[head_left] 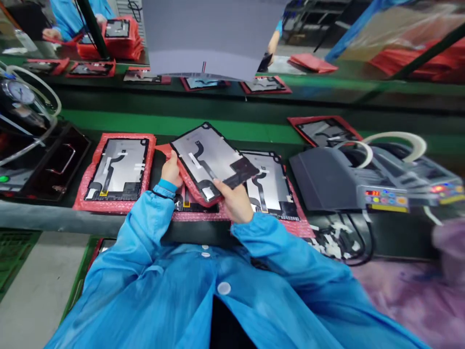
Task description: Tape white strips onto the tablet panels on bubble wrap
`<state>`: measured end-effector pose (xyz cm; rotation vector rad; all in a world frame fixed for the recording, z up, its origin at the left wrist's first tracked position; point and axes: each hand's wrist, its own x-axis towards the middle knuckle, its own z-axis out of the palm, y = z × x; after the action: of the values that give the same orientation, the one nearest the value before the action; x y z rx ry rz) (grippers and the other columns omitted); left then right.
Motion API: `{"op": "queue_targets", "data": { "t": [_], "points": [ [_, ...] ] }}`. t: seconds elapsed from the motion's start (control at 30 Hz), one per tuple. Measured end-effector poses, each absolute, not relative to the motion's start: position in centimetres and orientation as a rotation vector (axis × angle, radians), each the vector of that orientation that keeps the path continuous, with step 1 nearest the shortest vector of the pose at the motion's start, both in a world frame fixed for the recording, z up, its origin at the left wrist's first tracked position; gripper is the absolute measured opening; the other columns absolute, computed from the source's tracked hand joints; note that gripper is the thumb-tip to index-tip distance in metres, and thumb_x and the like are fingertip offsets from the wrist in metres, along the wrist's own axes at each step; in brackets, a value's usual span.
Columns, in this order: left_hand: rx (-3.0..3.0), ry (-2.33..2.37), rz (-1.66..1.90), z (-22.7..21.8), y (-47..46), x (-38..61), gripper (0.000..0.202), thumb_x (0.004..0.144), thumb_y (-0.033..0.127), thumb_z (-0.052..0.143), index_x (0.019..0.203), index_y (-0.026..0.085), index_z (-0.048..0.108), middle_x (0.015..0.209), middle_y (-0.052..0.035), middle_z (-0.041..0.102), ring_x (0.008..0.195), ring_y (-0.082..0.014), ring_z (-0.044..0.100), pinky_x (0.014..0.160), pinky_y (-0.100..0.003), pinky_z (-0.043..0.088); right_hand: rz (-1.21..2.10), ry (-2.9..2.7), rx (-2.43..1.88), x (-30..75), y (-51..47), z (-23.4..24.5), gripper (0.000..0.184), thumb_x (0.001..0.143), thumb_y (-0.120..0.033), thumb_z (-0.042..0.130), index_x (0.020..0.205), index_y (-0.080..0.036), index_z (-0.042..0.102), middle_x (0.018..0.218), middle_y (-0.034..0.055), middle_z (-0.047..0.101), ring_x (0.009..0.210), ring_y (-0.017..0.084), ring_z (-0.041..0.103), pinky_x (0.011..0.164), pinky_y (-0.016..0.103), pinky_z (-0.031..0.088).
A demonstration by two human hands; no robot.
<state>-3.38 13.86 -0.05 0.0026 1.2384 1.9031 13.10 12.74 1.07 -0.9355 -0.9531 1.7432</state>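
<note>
A tablet screen panel (214,162) with a silver back, black border and dark flex cable is raised and tilted in front of me. Red bubble wrap (194,186) lies under its lower left edge. My left hand (172,172) is closed around the left edge of panel and wrap. At the near right edge, my right hand (235,199) pinches the panel, thumb on top; its other fingers are mostly hidden. Beneath, another panel (187,203) is largely covered. Similar panels on red bubble wrap lie to the left (121,167) and to the right (269,182).
Grey tape dispensers (330,177) with lit displays stand to the right, near white scraps (336,240). At left is a black machine with a gauge (18,91). More panels line the shelf behind a grey hanging board (214,39). A co-worker's blue sleeve (69,19) shows at top left.
</note>
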Motion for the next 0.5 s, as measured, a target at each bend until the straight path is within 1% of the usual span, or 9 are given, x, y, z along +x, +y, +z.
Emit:
{"op": "queue_targets", "data": {
  "t": [0.07,0.13,0.17,0.2,0.27,0.33,0.4,0.43,0.5],
  "points": [
    [0.138,1.282,1.748,-0.4,12.7,-3.3,0.022,0.082,0.032,0.075,0.076,0.014,0.064,0.071,-0.0057,0.073,0.093,-0.0238,0.073,0.097,-0.039,0.055,1.834,-0.918,-0.976,14.0,10.0,0.4,0.051,0.051,-0.049,0.090,0.085,-0.021,0.066,0.090,0.0017,0.076,0.097,0.022,0.072,0.099,0.039,0.056],
    [0.321,1.395,1.575,-0.4,12.0,-3.8,0.020,0.072,0.026,0.081,0.072,0.013,0.065,0.071,-0.0071,0.073,0.092,-0.0270,0.073,0.095,-0.041,0.056,2.056,-0.915,-0.997,14.7,8.1,-0.4,0.054,0.050,-0.059,0.088,0.077,-0.019,0.063,0.076,0.0017,0.073,0.082,0.021,0.073,0.084,0.039,0.062],
    [0.425,1.508,1.486,-0.2,11.9,-4.2,0.019,0.070,0.024,0.080,0.070,0.013,0.064,0.071,-0.0077,0.073,0.093,-0.0282,0.073,0.093,-0.041,0.056,2.171,-0.918,-0.991,15.1,7.3,-0.7,0.056,0.050,-0.062,0.087,0.073,-0.019,0.060,0.068,0.0013,0.071,0.075,0.020,0.073,0.078,0.037,0.063],
    [0.552,1.678,1.371,0.0,12.0,-4.6,0.018,0.071,0.023,0.079,0.069,0.014,0.064,0.073,-0.0084,0.074,0.094,-0.0291,0.072,0.093,-0.040,0.056,2.270,-0.923,-0.977,15.4,6.8,-1.0,0.057,0.050,-0.064,0.086,0.070,-0.018,0.058,0.064,0.0009,0.069,0.070,0.019,0.073,0.072,0.034,0.063],
    [0.824,2.067,1.072,0.5,12.3,-5.5,0.013,0.075,0.023,0.073,0.070,0.014,0.065,0.082,-0.0125,0.075,0.104,-0.0320,0.070,0.096,-0.039,0.054,2.441,-0.973,-0.947,16.1,5.9,-1.4,0.057,0.049,-0.063,0.087,0.069,-0.017,0.058,0.063,0.0013,0.069,0.064,0.016,0.072,0.063,0.027,0.060],
    [1.046,2.357,0.749,1.1,12.8,-6.0,0.011,0.078,0.021,0.067,0.081,0.011,0.069,0.098,-0.0196,0.075,0.114,-0.0357,0.066,0.102,-0.041,0.049,2.561,-1.093,-0.920,17.4,5.7,-1.3,0.056,0.049,-0.058,0.088,0.074,-0.016,0.062,0.068,0.0029,0.072,0.060,0.014,0.071,0.055,0.022,0.057],
    [1.166,2.509,0.497,1.5,12.9,-5.9,0.028,0.080,0.021,0.063,0.104,0.007,0.068,0.112,-0.0265,0.070,0.117,-0.0388,0.064,0.103,-0.045,0.048,2.485,-1.213,-0.938,19.7,6.4,-0.9,0.052,0.050,-0.052,0.089,0.077,-0.015,0.065,0.066,0.0029,0.072,0.054,0.013,0.068,0.048,0.021,0.053],
    [1.205,2.554,0.409,1.7,12.8,-5.8,0.039,0.082,0.022,0.061,0.116,0.005,0.063,0.116,-0.0288,0.068,0.116,-0.0397,0.064,0.101,-0.047,0.049,2.318,-1.217,-0.991,21.2,7.1,-0.8,0.048,0.051,-0.049,0.088,0.076,-0.016,0.064,0.062,0.0012,0.069,0.050,0.012,0.065,0.045,0.020,0.050],
    [1.281,2.622,0.273,2.1,12.3,-5.5,0.057,0.085,0.026,0.057,0.136,0.002,0.048,0.116,-0.0301,0.067,0.109,-0.0404,0.067,0.093,-0.050,0.052,1.759,-1.085,-1.163,25.1,9.0,-0.4,0.037,0.058,-0.042,0.085,0.074,-0.017,0.062,0.052,-0.0043,0.062,0.041,0.008,0.056,0.040,0.017,0.044]
  ]
}}
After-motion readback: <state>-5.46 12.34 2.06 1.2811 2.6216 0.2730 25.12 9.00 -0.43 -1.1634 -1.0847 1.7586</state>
